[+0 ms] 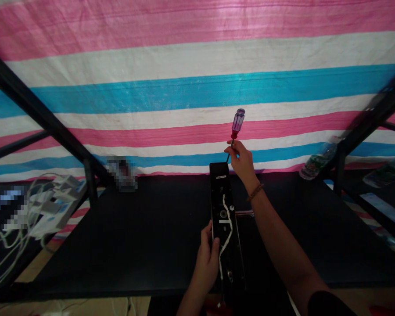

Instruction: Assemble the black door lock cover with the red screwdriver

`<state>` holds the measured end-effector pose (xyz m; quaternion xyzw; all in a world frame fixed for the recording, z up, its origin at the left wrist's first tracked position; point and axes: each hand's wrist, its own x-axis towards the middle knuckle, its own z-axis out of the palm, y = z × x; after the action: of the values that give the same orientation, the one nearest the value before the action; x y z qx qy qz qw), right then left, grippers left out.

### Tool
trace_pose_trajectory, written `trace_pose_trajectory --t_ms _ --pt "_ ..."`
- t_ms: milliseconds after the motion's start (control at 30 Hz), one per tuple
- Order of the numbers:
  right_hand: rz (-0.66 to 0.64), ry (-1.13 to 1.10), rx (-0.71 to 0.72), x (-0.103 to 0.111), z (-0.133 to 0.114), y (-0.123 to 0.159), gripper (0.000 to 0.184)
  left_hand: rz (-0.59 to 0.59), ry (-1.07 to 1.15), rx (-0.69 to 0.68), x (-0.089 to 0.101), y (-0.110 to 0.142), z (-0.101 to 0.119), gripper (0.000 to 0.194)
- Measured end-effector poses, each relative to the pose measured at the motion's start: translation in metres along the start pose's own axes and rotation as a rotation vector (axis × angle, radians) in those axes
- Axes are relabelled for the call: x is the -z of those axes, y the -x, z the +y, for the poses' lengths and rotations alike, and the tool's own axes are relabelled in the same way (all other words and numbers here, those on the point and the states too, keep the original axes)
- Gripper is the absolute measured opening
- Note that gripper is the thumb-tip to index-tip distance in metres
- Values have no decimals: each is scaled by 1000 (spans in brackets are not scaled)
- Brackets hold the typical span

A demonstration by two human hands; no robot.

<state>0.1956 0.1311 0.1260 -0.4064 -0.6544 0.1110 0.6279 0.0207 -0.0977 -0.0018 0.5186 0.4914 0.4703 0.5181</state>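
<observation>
A long black panel (224,193) with a white cable and round fittings on its face lies lengthwise on the black table (145,228). My left hand (208,256) grips the panel's left edge near its close end, fingers wrapped over it. My right hand (239,160) is closed around the lower part of a screwdriver (237,125) with a purple and red handle. The screwdriver stands nearly upright, its tip down at the panel's far end. A brown bracelet sits on my right wrist.
A striped pink, white and blue tarp (197,79) hangs behind the table. Black frame bars (39,114) slant at left and right. White chargers and cables (46,206) lie at the left. A plastic bottle (317,162) lies at the right.
</observation>
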Motion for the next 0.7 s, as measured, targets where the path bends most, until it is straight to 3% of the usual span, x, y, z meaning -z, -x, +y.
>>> trace_pose_trajectory --t_ms 133,267,433,700 --pt "27 2 -8 0 -5 0 12 -6 7 18 -1 0 1 51" --pt "72 98 39 2 -9 -3 21 -13 26 22 -1 1 3 52" --pt "124 48 -42 6 -3 -6 16 10 36 16 0 0 0 53" --pt "-9 30 -22 4 -16 -4 13 10 42 9 0 0 -4 55"
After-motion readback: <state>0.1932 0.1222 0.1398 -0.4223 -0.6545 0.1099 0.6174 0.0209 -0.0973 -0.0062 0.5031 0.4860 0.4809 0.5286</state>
